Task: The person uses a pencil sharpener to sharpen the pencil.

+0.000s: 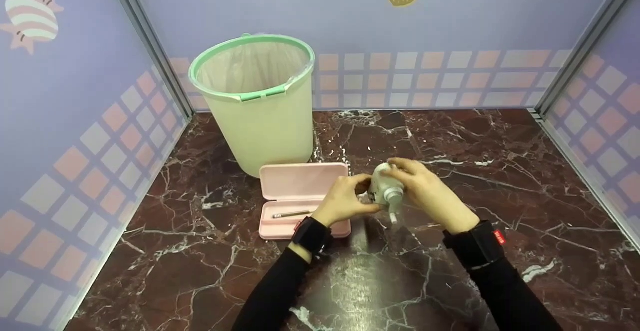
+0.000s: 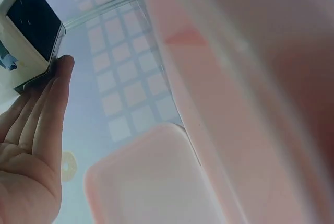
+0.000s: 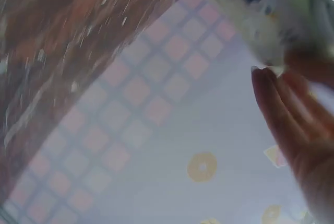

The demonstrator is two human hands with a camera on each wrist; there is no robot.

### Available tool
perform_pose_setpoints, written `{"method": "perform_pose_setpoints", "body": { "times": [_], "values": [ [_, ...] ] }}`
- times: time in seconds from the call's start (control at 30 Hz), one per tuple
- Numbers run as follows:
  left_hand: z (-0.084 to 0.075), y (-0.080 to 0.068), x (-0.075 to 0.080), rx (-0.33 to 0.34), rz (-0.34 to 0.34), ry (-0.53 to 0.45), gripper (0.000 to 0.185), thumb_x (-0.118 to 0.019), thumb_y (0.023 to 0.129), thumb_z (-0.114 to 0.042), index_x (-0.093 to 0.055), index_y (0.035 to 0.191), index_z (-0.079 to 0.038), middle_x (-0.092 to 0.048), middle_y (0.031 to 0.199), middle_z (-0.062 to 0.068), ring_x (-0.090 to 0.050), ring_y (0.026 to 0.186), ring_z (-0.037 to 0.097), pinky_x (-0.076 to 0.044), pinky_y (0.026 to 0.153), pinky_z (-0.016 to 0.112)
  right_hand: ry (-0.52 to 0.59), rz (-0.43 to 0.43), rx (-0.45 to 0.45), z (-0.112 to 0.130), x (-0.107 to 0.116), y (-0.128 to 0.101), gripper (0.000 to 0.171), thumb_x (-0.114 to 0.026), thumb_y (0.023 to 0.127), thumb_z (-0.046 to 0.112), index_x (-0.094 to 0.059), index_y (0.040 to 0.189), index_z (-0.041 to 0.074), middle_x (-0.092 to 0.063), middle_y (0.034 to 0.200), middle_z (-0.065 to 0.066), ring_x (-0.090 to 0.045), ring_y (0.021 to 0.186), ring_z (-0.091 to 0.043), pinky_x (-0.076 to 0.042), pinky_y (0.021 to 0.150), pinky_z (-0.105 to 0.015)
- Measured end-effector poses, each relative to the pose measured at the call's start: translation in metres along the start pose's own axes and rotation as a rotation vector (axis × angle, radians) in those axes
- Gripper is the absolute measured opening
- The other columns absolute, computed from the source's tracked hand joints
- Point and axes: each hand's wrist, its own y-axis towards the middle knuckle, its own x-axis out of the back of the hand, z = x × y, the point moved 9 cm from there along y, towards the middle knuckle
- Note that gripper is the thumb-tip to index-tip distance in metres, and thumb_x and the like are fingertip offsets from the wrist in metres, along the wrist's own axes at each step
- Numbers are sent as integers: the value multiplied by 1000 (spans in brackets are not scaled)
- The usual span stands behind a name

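Both hands meet on a small white sharpener-like device [image 1: 386,187], held just above the counter [image 1: 500,141], right of the open pink pencil case [image 1: 300,181]. Left hand [image 1: 345,202] grips its left side, fingers curled round; right hand [image 1: 430,193] clasps it from above and right. Long axis runs slanting, a narrow white end pointing down toward the person. Neither hand is nearer; both touch it. A pencil [image 1: 291,215] lies in the case's lower tray. Green-rimmed bin [image 1: 255,101] stands behind the case, well clear; nothing blocks the hands.
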Motion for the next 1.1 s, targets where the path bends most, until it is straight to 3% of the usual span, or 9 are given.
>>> {"method": "perform_pose_setpoints", "body": {
  "times": [0.17,0.27,0.5,0.77,0.93,1.1],
  "values": [
    [2,0,-1,-2,47,5,64,-86,71,-29,-63,126,-8,-72,117,8,-69,104,17,-52,93,21,-90,83,151,10,-11,1,62,-81,65,-6,-68,123,11,-58,140,-15,-53,130,-37,-45,108,-47],
    [2,0,-2,-6,88,0,67,-86,72,-29,-60,130,-6,-70,123,10,-68,109,18,-51,96,22,-111,108,197,13,-14,0,63,-80,63,-11,-67,122,7,-60,138,-13,-52,132,-36,-43,109,-48],
    [3,0,3,2,129,-37,70,-84,75,-21,-55,139,-11,-61,137,12,-64,120,23,-48,104,27,-82,114,180,9,-19,-4,62,-81,62,-10,-60,119,0,-63,127,-20,-58,122,-36,-45,107,-48],
    [-7,-1,10,-58,152,-131,47,-67,85,0,-61,131,-4,-64,131,15,-66,117,25,-51,99,23,-92,84,204,8,-20,-4,64,-85,59,-3,-60,117,-3,-65,115,-18,-60,112,-35,-49,102,-47],
    [-9,-3,9,-58,187,-69,48,-65,86,-9,-59,134,-7,-66,130,13,-68,112,21,-51,96,21,-71,89,189,6,-22,-5,64,-88,61,6,-59,117,-1,-66,112,-16,-60,107,-32,-51,98,-47],
    [-6,-5,4,-35,227,-81,55,-70,85,-19,-57,136,-5,-66,130,13,-67,114,21,-50,98,23,-25,107,150,5,-24,-4,61,-87,64,9,-60,118,-1,-67,110,-14,-60,105,-30,-51,96,-46]
  ]
}}
